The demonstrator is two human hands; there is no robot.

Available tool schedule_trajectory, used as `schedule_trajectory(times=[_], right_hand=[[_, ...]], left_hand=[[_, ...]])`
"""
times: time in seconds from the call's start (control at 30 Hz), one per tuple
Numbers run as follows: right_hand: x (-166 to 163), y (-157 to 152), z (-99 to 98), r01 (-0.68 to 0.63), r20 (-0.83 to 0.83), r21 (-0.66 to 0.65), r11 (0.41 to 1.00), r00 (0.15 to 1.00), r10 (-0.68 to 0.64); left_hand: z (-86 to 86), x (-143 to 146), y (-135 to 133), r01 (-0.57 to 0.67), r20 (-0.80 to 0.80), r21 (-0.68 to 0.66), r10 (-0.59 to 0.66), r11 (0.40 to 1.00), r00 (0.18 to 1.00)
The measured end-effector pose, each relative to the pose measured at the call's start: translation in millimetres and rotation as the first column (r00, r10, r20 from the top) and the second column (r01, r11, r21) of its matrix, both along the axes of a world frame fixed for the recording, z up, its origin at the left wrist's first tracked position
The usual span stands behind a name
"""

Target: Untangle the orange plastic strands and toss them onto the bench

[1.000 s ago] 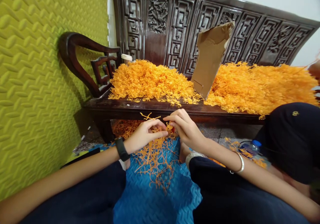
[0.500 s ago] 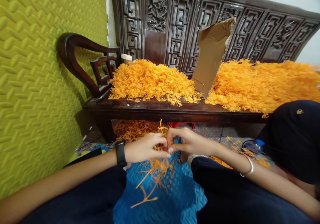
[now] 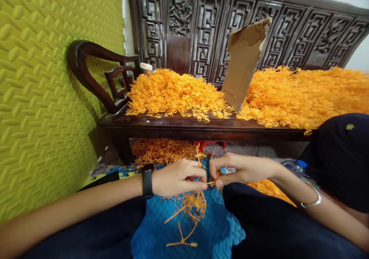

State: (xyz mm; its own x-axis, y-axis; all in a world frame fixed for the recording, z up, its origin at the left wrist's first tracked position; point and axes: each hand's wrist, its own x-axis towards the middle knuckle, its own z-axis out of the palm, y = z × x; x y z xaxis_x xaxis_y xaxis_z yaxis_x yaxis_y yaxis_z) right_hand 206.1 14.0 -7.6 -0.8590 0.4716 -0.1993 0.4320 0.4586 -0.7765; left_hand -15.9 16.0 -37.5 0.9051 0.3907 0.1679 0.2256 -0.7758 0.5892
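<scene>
My left hand, a black watch band at its wrist, pinches an orange plastic sprue between thumb and fingers. Facing it, my right hand grips the other end of this thin piece. A branching orange strand sticks up behind my left fingers. Below both hands, a tangle of orange plastic sprues hangs or lies over a blue textured mat between my legs; I cannot tell how much of it is held. One forked sprue points toward me.
A dark carved wooden bench carries a left heap and a right heap of small orange pieces, with a cardboard sheet between. More sprues lie beneath. At right are a capped bottle and a person's dark cap.
Both hands have shifted right and slightly lower. My right hand has drawn away from the left, so a gap with the thin orange piece across it now shows between the fingertips.
</scene>
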Motion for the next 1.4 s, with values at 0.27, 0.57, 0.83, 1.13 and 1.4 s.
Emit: schedule_trajectory(times=[0.27,0.57,0.83,1.13,1.4], right_hand=[[12.1,-7.1,-1.3,-0.093,-0.008,-0.086,0.992,0.996,0.093],[15.1,-13.7,3.7,-0.189,-0.047,-0.177,0.966,0.982,0.183],[18.3,-14.6,-1.2,-0.177,-0.058,-0.202,0.963,0.984,0.169],[17.0,-17.7,-0.6,-0.181,-0.078,-0.233,0.956,0.983,0.167],[18.4,-20.0,1.2,-0.204,-0.085,-0.23,0.951,0.978,0.189]], left_hand=[[0.8,14.1,-21.7,0.049,0.047,0.2,-0.06,0.978,0.997],[3.5,23.3,-37.0,0.082,0.08,0.381,-0.121,0.921,0.989],[1.5,25.9,-39.4,0.084,0.09,0.401,-0.131,0.912,0.987],[0.0,27.8,-42.7,0.087,0.101,0.406,-0.14,0.91,0.985],[-1.5,30.9,-44.5,0.105,0.146,0.369,-0.169,0.923,0.975]])
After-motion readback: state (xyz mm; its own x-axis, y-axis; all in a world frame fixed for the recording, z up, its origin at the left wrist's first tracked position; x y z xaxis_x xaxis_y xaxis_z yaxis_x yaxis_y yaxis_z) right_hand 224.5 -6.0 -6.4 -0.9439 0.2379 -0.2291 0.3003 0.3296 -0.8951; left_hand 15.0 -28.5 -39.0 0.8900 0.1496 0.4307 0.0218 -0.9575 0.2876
